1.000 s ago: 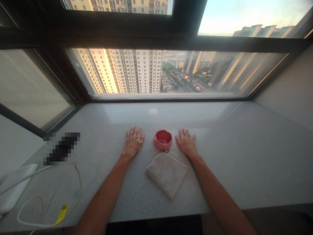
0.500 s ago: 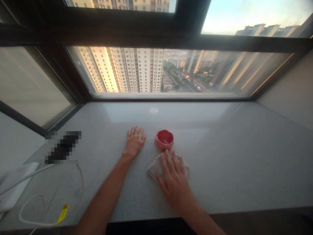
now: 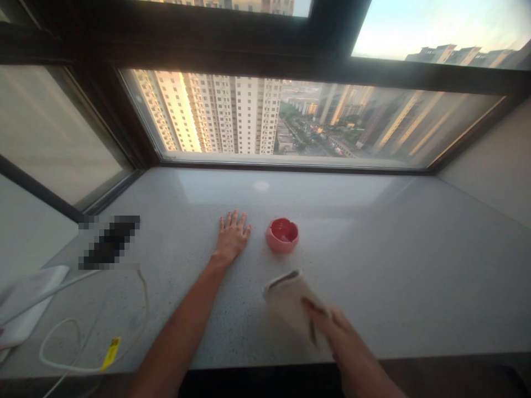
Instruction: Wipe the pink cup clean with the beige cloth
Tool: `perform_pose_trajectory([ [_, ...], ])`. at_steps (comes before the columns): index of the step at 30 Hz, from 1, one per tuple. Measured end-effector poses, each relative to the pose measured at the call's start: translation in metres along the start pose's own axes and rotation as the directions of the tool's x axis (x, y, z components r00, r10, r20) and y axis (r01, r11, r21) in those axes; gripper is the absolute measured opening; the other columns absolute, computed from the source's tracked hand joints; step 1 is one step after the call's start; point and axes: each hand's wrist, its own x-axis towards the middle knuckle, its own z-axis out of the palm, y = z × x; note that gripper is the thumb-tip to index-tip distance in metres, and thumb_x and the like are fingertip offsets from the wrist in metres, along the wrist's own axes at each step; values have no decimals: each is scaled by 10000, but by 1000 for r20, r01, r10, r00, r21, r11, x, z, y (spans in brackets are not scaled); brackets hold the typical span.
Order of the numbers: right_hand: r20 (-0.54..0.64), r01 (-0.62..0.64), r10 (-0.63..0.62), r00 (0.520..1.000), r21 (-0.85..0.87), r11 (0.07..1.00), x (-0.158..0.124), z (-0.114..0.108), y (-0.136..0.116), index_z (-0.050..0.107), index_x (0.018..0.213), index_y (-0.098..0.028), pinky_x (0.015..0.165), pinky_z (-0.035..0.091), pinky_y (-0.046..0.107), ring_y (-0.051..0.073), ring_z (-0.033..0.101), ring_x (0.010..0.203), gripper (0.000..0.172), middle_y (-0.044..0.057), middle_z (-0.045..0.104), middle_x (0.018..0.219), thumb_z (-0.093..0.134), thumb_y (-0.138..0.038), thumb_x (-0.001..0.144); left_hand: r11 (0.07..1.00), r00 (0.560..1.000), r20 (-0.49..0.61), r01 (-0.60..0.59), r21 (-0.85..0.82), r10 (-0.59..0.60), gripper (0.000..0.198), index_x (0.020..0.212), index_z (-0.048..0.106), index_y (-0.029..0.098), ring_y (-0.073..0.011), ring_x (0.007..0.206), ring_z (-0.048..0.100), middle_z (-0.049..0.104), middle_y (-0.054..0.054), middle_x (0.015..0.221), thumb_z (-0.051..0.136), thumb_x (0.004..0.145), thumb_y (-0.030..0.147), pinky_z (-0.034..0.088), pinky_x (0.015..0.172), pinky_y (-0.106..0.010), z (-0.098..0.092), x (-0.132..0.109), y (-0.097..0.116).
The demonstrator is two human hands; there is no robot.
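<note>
My left hand (image 3: 233, 236) lies flat on the pale speckled windowsill (image 3: 398, 265), fingers spread, holding nothing. Just right of it stands a round pink bowl (image 3: 282, 236) with a notched rim and a red inside; a small gap separates the two. Closer to me, my right hand (image 3: 329, 326) grips a folded whitish cloth (image 3: 286, 301) between thumb and fingers. The cloth is tilted up, its far edge near the bowl but apart from it. Motion blurs its lower part, and some of my right fingers are hidden behind it.
On the left a dark blurred-out object (image 3: 110, 243) lies by the window frame. A white flat device (image 3: 33, 304) and a looped white cable (image 3: 58, 367) with a yellow tag (image 3: 110, 352) lie near the left edge. Window glass (image 3: 232, 116) borders the far side.
My right hand has gone from lying flat on the cloth to gripping it and tilting it up off the sill. My left hand stays flat. The view has shifted slightly.
</note>
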Motion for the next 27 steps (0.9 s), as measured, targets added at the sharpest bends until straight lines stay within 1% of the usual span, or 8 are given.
perform_pose_trajectory([
  [3,-281,-94,208,937,371,924,38,-19,-39,797,1154,-148,712,657,356,284,792,843,511,110,831,981,818,-574,872,1000,1000,5,1,-10,-1,639,1696,422,172,-363,1686,291,319,-165,1799,340,1132,460,186,1386,-590,0,1,0],
  [5,-559,119,72,826,299,947,65,-22,-58,766,1179,-154,713,629,319,252,766,875,515,88,806,994,804,-575,885,1000,1000,6,-4,-16,4,642,1696,422,171,-366,1687,287,317,-165,1800,339,1131,463,189,1385,-591,1,1,0],
  [7,-644,260,-179,743,32,965,89,-18,-66,749,1199,-144,741,619,351,266,752,903,525,97,786,987,699,-609,960,1000,1000,2,-6,-21,6,645,1696,421,171,-365,1687,286,313,-164,1801,337,1129,465,187,1385,-589,2,2,-1],
  [9,-487,380,-474,733,-284,880,109,-7,-65,725,1298,-137,868,626,437,320,752,1049,546,151,788,1107,575,-589,1033,1000,1000,-4,-5,-23,5,647,1696,422,171,-360,1688,287,311,-164,1802,336,1128,469,181,1387,-585,4,2,-1],
  [11,-137,515,-669,731,-534,671,126,5,-57,617,1509,-145,1104,558,531,368,649,1370,587,211,712,1418,501,-515,1067,1000,1000,-7,-5,-25,4,648,1696,420,171,-358,1689,284,312,-164,1801,335,1128,470,179,1388,-583,5,2,-1],
  [15,335,588,-580,743,-740,326,145,25,-38,249,1749,-116,1347,281,613,364,222,1701,848,206,338,1787,560,-457,1037,1000,1000,-4,-6,-29,6,650,1699,415,170,-364,1690,278,311,-165,1802,334,1129,470,180,1387,-587,4,1,1],
  [23,268,372,-464,845,-916,149,160,55,-42,403,1624,100,1316,331,590,463,423,1594,920,368,416,1684,739,-420,944,1000,1000,-11,-7,-20,7,650,1693,427,171,-365,1687,283,325,-168,1798,339,1128,478,177,1387,-594,5,0,1],
  [27,197,292,-522,830,-951,105,162,74,-27,445,1560,166,1279,380,580,491,522,1510,812,430,470,1610,698,-314,955,1000,1000,-17,-4,-17,4,649,1692,431,181,-361,1687,284,325,-167,1797,339,1125,484,174,1388,-593,8,1,1],
])
